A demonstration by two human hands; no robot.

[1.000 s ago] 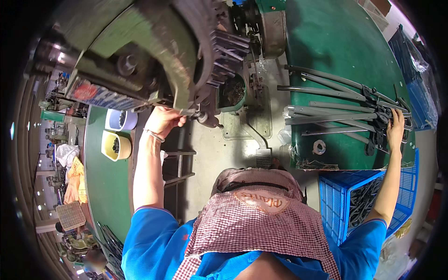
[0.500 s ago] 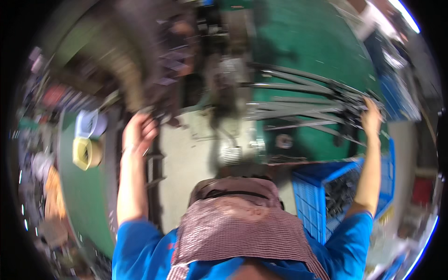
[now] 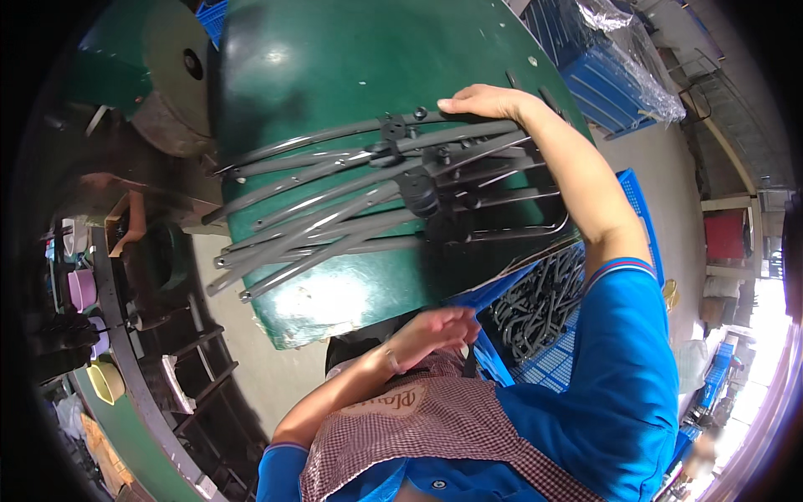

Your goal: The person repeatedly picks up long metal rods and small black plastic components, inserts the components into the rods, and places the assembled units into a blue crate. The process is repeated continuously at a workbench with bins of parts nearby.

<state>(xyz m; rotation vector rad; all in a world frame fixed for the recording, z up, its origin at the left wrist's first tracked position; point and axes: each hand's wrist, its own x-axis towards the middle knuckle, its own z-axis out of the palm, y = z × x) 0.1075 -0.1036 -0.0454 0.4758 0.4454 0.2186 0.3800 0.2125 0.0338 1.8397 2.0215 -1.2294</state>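
Long grey metal bars with round black joints (image 3: 416, 191) lie piled on the shiny green table (image 3: 376, 50), finished or not I cannot tell, with the bare right hand (image 3: 492, 102) at their far side, its grip unclear, and the bare left hand (image 3: 433, 335) loose and empty.

The left hand (image 3: 425, 336) is slightly blurred, the blue crate (image 3: 545, 366) partly hidden.

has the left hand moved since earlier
Yes, rightward: the left hand was left of the green table holding grey tubes; now by its near edge.
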